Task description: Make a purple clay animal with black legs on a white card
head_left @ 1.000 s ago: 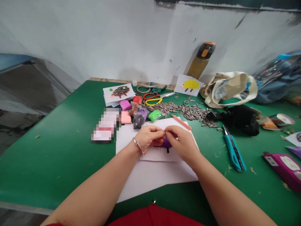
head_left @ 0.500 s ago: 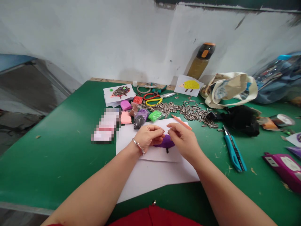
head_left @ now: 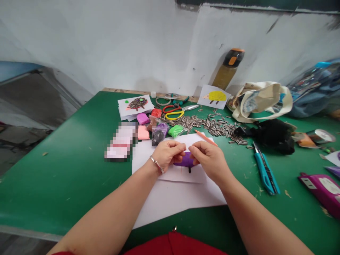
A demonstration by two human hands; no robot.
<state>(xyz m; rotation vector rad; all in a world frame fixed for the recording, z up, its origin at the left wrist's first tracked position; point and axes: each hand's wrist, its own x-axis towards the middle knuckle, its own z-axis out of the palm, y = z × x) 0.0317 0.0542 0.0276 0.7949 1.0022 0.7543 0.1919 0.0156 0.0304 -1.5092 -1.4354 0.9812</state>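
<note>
Above a white card [head_left: 170,175] my left hand [head_left: 168,156] is closed in a pinch, a silver bangle on its wrist. My right hand [head_left: 208,159] pinches too, its fingertips close to those of the left. Whatever sits between the fingertips is too small to make out. Beneath them, a purple clay shape [head_left: 183,160] with a short black leg [head_left: 189,170] lies on the card, partly hidden by both hands. The card rests on larger white paper [head_left: 159,203]. An orange pencil [head_left: 205,137] lies just beyond my right hand.
Clay packets, one of them green [head_left: 175,130], lie behind the card, near sunflower seeds [head_left: 217,126] and yellow-handled scissors [head_left: 174,114]. To the right are a teal utility knife [head_left: 265,171] and a black bag [head_left: 276,136]. A bottle [head_left: 228,69] stands against the wall; a blurred-out phone-like item [head_left: 120,141] lies left.
My right hand's fingertips have shifted slightly closer to my left hand's and turned a little. The left hand stays pinched in nearly the same place.
</note>
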